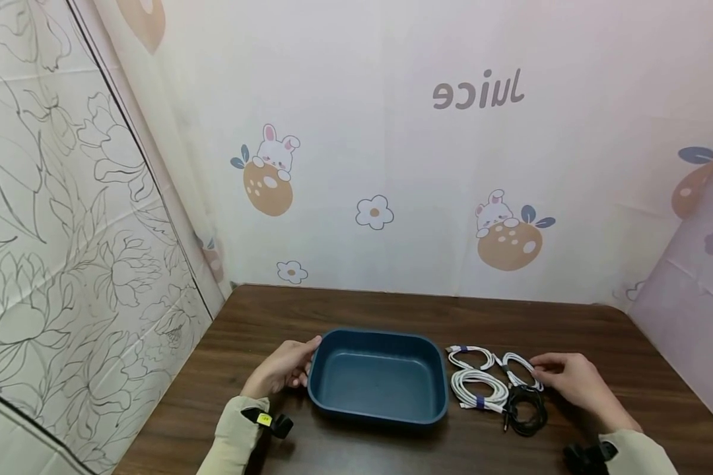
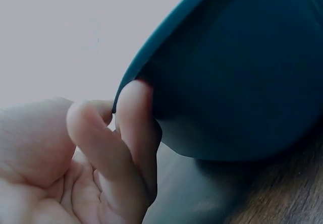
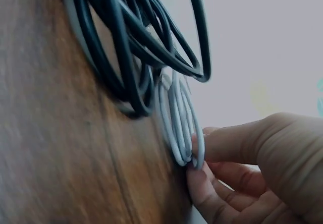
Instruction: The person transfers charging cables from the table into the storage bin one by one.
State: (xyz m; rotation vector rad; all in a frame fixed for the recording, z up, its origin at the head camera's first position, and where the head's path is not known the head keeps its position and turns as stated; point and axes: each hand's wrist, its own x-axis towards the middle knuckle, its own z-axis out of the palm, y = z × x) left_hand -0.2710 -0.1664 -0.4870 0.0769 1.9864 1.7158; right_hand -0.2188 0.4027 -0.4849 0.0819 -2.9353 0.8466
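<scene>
My left hand (image 1: pixel 282 366) pinches the left rim of a dark blue rectangular bin (image 1: pixel 380 382). In the left wrist view the thumb is mostly hidden behind the rim, and fingertips (image 2: pixel 135 95) press under it on the outer wall. On the right, my right hand (image 1: pixel 573 382) pinches the edge of a coiled white cable (image 3: pixel 181 118) between thumb and fingers. Beside that coil lie two more white cable coils (image 1: pixel 499 398), bound with dark blue ties. Nearest me in the group is a coiled black cable (image 1: pixel 527 430), large in the right wrist view.
Everything rests on a dark brown wooden table (image 1: pixel 344 303). A printed curtain (image 1: pixel 362 152) hangs along its back edge, with a flower-patterned sheet (image 1: pixel 65 218) at the left. The cable coils sit close to the bin's right side.
</scene>
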